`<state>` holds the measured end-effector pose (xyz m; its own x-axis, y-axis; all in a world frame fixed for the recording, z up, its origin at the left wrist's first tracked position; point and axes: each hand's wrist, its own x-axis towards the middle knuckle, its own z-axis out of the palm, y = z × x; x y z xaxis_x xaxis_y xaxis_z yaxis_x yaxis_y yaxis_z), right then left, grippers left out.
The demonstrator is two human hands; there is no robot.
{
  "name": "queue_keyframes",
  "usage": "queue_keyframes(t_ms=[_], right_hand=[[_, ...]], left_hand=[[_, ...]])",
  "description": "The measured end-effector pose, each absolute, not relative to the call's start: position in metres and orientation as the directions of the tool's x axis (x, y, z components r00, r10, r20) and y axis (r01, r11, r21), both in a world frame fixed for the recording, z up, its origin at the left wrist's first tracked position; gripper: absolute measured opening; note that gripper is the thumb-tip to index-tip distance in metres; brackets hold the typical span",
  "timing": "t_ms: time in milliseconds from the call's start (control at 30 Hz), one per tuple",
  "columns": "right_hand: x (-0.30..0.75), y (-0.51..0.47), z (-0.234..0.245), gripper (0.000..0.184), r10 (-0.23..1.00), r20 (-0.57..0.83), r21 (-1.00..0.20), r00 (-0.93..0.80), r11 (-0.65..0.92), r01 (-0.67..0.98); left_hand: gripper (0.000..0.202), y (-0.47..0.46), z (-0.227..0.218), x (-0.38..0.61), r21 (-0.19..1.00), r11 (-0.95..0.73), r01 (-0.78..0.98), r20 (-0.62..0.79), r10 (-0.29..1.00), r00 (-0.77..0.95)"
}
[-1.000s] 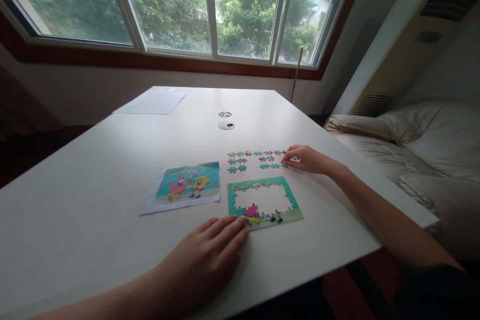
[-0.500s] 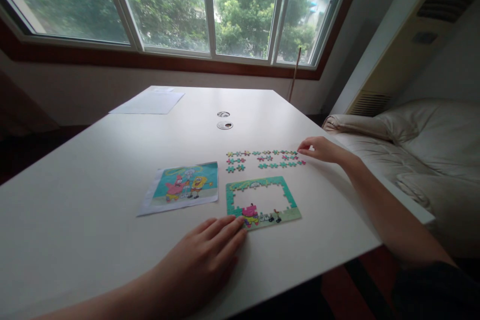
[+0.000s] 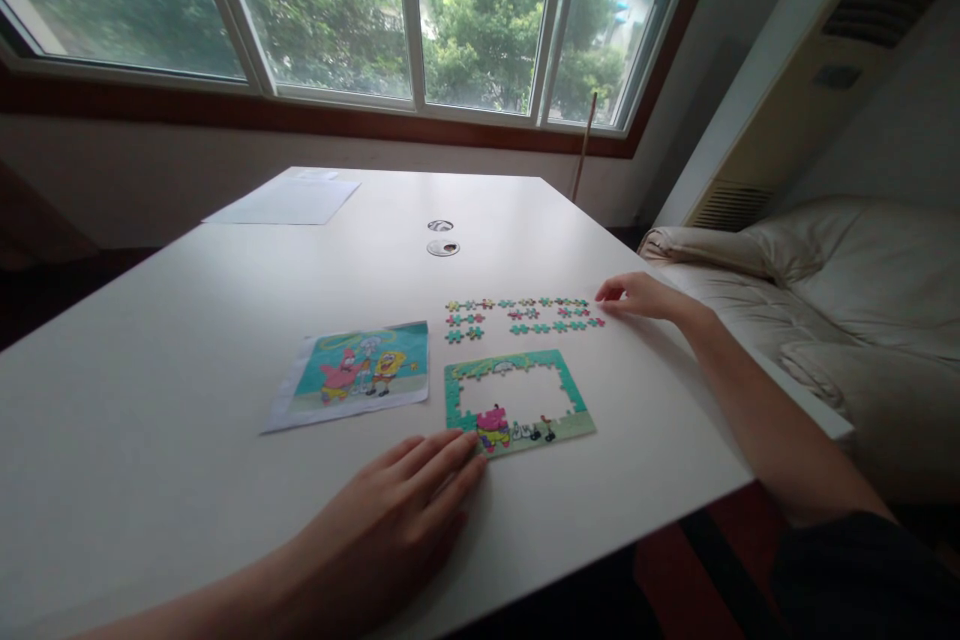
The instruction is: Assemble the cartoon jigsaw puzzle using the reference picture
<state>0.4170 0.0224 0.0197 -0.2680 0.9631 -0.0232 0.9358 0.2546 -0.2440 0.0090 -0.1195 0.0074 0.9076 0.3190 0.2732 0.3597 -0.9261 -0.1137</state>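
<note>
My left hand point(image 3: 409, 495) lies flat, its fingertips resting on the lower left corner of a partly filled jigsaw puzzle point(image 3: 577, 418). The puzzle's border is in place, with a pink and yellow figure at its lower left; the centre shows the white surface beneath. Beyond it, loose puzzle pieces point(image 3: 551, 328) lie in rows. At the right end of the top row, my right hand point(image 3: 637, 296) rests on the table with loosely bent fingers, just apart from the last piece; I see nothing held. Left of the puzzle is a printed cartoon picture point(image 3: 364, 365).
The white table point(image 3: 187, 370) carries white paper point(image 3: 285, 202) at the far left and two round inserts point(image 3: 442, 248) near its middle. A cream sofa point(image 3: 840, 270) and a tall air conditioner point(image 3: 787, 80) stand right of it. Windows point(image 3: 480, 20) run behind.
The view has shifted slightly, moving the table things left in the picture. My right hand has drawn a little to the right, away from the top row. My left hand stays on the puzzle corner.
</note>
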Motion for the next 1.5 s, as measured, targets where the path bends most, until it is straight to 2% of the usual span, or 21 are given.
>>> queue_keyframes(t_ms=[367,433,533,600,700,867,1133,1367,1500], right_hand=[[0.415,0.022,0.018,0.025,0.978,-0.056,-0.258,-0.202,0.181,0.949],[0.413,0.021,0.019,0.023,0.976,-0.036,-0.244,-0.214,0.199,0.949],[0.405,0.018,0.023,0.021,0.966,0.015,-0.243,-0.259,0.254,0.936],[0.396,0.016,0.025,0.022,0.955,0.043,-0.270,-0.293,0.294,0.917],[0.382,0.011,0.027,0.025,0.930,0.064,-0.329,-0.362,0.362,0.872],[0.364,0.006,0.025,0.025,0.876,0.058,-0.364,-0.478,0.464,0.807],[0.351,0.001,0.020,0.021,0.837,0.090,-0.382,-0.540,0.530,0.757],[0.354,0.000,0.026,0.023,0.852,0.077,-0.398,-0.518,0.502,0.767],[0.364,0.002,0.032,0.024,0.877,0.016,-0.373,-0.480,0.450,0.811]], left_hand=[[0.032,-0.121,0.007,0.009,-0.135,-0.905,0.403,0.352,0.337,0.873],[0.032,-0.121,0.004,0.007,-0.161,-0.868,0.469,0.372,0.387,0.844],[0.048,-0.121,0.000,0.003,-0.175,-0.788,0.590,0.360,0.507,0.784],[0.056,-0.121,-0.002,0.001,-0.179,-0.750,0.637,0.329,0.564,0.757],[0.056,-0.121,-0.005,0.000,-0.187,-0.734,0.653,0.285,0.596,0.751],[0.054,-0.120,-0.006,0.000,-0.172,-0.739,0.651,0.266,0.602,0.753],[0.052,-0.120,-0.005,0.000,-0.134,-0.746,0.652,0.273,0.605,0.748],[0.052,-0.120,-0.006,0.000,-0.150,-0.743,0.652,0.268,0.604,0.750],[0.052,-0.121,-0.004,0.000,-0.176,-0.743,0.645,0.253,0.600,0.759]])
